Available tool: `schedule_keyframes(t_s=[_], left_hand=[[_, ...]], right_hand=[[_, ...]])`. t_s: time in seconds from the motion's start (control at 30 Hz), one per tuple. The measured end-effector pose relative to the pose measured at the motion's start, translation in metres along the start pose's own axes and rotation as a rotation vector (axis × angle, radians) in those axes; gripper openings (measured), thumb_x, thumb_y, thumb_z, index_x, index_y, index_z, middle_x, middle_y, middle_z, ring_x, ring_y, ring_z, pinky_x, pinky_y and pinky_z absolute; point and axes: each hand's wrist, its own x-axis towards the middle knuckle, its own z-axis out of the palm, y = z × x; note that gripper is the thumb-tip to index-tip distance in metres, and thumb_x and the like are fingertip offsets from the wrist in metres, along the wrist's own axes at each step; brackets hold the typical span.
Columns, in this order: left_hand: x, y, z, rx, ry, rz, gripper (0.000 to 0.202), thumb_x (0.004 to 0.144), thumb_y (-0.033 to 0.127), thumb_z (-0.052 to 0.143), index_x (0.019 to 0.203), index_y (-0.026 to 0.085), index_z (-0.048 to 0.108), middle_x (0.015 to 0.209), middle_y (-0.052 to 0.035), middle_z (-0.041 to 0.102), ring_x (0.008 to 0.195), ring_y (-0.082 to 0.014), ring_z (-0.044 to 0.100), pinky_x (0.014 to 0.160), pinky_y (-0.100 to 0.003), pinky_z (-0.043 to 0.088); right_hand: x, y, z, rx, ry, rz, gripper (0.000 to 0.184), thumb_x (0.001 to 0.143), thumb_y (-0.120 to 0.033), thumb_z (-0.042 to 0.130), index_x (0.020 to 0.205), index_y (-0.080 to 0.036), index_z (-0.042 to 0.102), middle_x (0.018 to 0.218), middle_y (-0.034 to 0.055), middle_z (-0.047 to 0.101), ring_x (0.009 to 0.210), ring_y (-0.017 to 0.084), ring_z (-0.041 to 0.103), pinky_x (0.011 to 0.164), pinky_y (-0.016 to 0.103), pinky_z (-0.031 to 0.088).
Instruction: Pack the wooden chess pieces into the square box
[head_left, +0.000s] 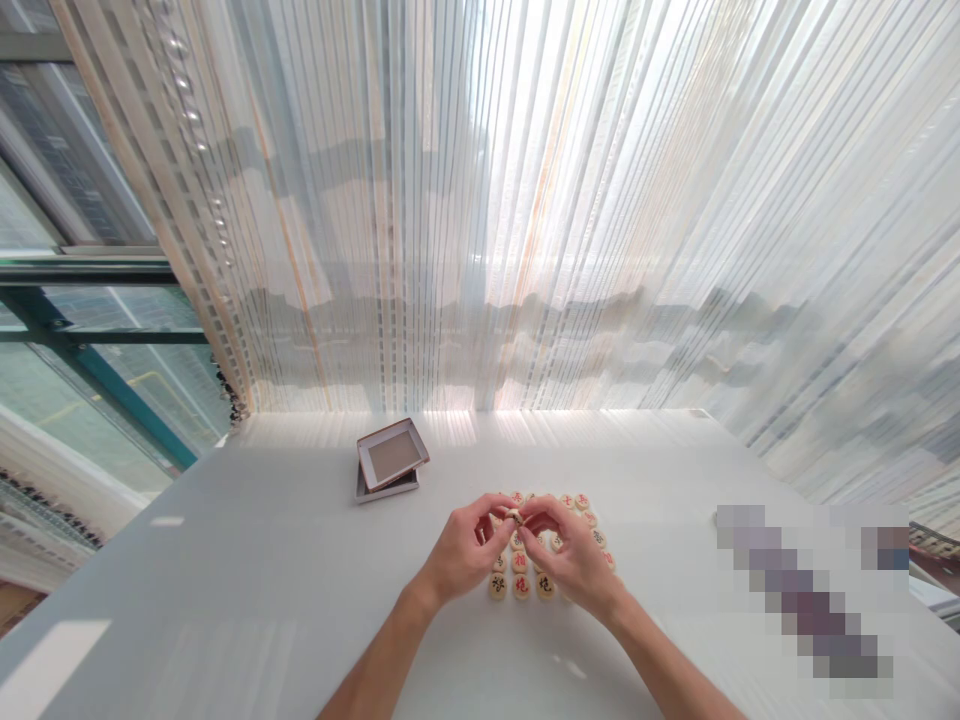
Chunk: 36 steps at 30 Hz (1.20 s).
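Several round Chinese chess pieces (521, 586) with red or black characters lie in rows on the white table. Above the rows, my left hand (470, 545) and my right hand (568, 553) meet fingertip to fingertip. Between them they pinch one Chinese chess piece (515, 516), tilted, with dark marking on its face. Both hands are closed on it, thumbs toward me. My hands and fingers cover part of the rows beneath. A black-marked piece (498, 586) and another black-marked piece (545, 585) sit at the near edge of the group.
An open shallow box (394, 455), its two parts stacked askew, lies at the back left of the white table (300, 590). Behind the table hangs a sheer striped curtain (420, 250). A pixelated patch hides something on the right side. A window frame (112, 272) stands at left.
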Motion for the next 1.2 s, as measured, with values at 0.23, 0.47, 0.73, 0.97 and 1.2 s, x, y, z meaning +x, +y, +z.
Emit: schedule_keyframes(t_s=[0.23,0.47,0.73,0.97,1.2], left_hand=[[0.001,-0.004,0.005,-0.071,0.044,-0.035,0.029,0.092,0.045,0.061,0.105,0.019,0.063,0.081,-0.0024,0.07,0.059,-0.0109,0.055,0.055,-0.021,0.042],[-0.001,-0.007,0.008,0.067,0.102,-0.042,0.025,0.087,0.044,0.067,0.091,0.019,0.064,0.068,0.0021,0.064,0.054,-0.01,0.048,0.052,-0.021,0.038],[-0.002,-0.007,0.008,0.09,0.088,-0.029,0.025,0.092,0.045,0.061,0.092,0.02,0.068,0.072,0.0003,0.07,0.054,-0.0111,0.051,0.054,-0.022,0.04],[-0.001,0.0,0.007,-0.009,0.068,-0.008,0.033,0.097,0.047,0.052,0.093,0.019,0.069,0.077,-0.0025,0.071,0.06,-0.0129,0.056,0.057,-0.023,0.043],[-0.001,-0.003,0.007,-0.051,0.059,-0.014,0.032,0.098,0.045,0.052,0.101,0.018,0.069,0.076,-0.0026,0.069,0.059,-0.0121,0.054,0.055,-0.023,0.042]], right_hand=[[-0.003,0.005,0.003,-0.119,-0.011,-0.095,0.016,0.093,-0.021,0.059,0.108,-0.025,0.06,0.093,0.0026,0.067,0.078,0.017,0.066,0.073,0.032,0.057],[-0.006,0.009,0.006,-0.229,-0.032,-0.163,0.025,0.092,-0.013,0.056,0.112,-0.027,0.06,0.092,0.0024,0.067,0.081,0.018,0.065,0.074,0.033,0.055],[-0.006,0.01,0.006,-0.237,-0.018,-0.149,0.017,0.094,-0.02,0.058,0.11,-0.026,0.06,0.09,0.0024,0.067,0.079,0.018,0.064,0.071,0.031,0.055],[-0.004,0.007,0.003,-0.277,-0.008,-0.135,0.022,0.093,-0.022,0.06,0.115,-0.027,0.059,0.088,0.0023,0.067,0.079,0.019,0.066,0.073,0.034,0.055],[-0.004,0.01,0.002,-0.303,0.007,-0.148,0.023,0.094,-0.024,0.059,0.117,-0.027,0.058,0.089,0.0027,0.067,0.08,0.019,0.066,0.074,0.034,0.055]])
